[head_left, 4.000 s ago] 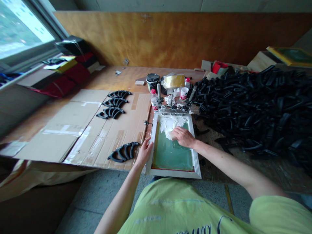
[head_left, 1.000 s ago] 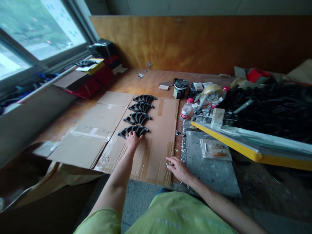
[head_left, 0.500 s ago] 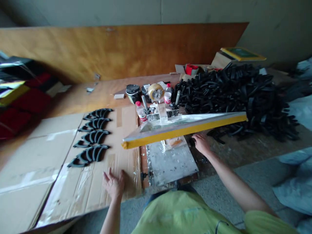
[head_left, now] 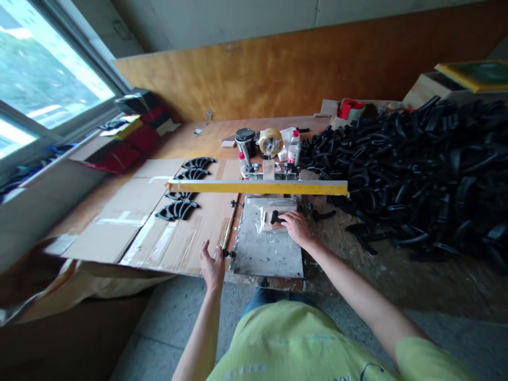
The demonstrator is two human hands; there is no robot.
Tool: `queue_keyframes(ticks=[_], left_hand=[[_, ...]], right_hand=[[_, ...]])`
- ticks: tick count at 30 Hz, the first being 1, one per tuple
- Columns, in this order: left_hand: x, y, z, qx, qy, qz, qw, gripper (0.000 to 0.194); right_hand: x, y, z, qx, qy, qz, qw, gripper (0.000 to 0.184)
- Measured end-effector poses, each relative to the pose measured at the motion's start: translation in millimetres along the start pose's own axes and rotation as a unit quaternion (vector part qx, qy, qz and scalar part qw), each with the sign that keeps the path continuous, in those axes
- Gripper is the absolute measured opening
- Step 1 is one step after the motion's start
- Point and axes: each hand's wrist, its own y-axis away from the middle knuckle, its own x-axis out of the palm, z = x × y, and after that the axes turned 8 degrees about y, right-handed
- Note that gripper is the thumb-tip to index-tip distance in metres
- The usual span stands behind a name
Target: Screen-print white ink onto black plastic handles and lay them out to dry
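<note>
My right hand [head_left: 296, 226] grips a black curved plastic piece [head_left: 276, 217] by its end, at the small tape-covered block [head_left: 268, 225] on the grey metal base plate [head_left: 264, 256]. Above it, a yellow-edged screen printing frame [head_left: 257, 187] stretches across, raised off the plate. My left hand [head_left: 212, 264] is empty with fingers apart, near the cardboard's right edge and a black knob beside the plate. Rows of similar black curved pieces [head_left: 177, 210] lie fanned out on the cardboard [head_left: 186, 238], partly hidden by the frame.
A large heap of black pieces [head_left: 416, 174] covers the right of the table. Behind the frame stand a black-lidded tub [head_left: 245, 140], a tape roll [head_left: 270, 142] and red-capped bottles [head_left: 292, 148]. Red and black boxes [head_left: 137, 135] sit at the far left below a window.
My right hand has moved left from beside the plate onto the block, bringing a black piece. My left hand stays open near the cardboard edge. The view has turned left.
</note>
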Motion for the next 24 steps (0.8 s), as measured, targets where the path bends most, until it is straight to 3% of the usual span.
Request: queue_keyframes(ticks=[5, 9, 12, 15, 17, 20, 24], left_hand=[[3.3, -24.9, -40.1, 0.025, 0.11, -0.004, 0.994, 0.048], [4.3, -66.8, -111.4, 0.038, 0.296, 0.02, 0.954, 0.044], [0.1, -96.4, -170.2, 0.028, 0.418, 0.093, 0.903, 0.048], [-7.1, -105.1, -198.9, 0.027, 0.428, 0.171, 0.887, 0.054], [-13.0, -97.6, -193.8, 0.019, 0.415, 0.179, 0.892, 0.058], [-19.6, -76.2, -157.3, -0.034, 0.361, 0.225, 0.904, 0.059], [-7.4, -52.2, -91.6, -0.126, 0.295, 0.344, 0.882, 0.064]], right_hand=[[15.6, -21.7, 25.5, -0.019, 0.063, 0.03, 0.997, 0.026], [13.1, -13.5, 31.5, -0.009, 0.09, 0.023, 0.996, 0.03], [0.8, -10.0, 18.2, -0.007, 0.082, 0.0, 0.997, 0.037], [-21.8, -11.0, -18.8, 0.058, 0.05, -0.039, 0.996, 0.032], [-41.5, -16.2, -45.8, 0.139, 0.034, -0.075, 0.987, 0.029], [-67.7, -35.8, -60.9, 0.198, 0.023, -0.118, 0.973, 0.032], [-70.8, -84.1, -20.7, 0.074, 0.044, -0.136, 0.987, 0.047]])
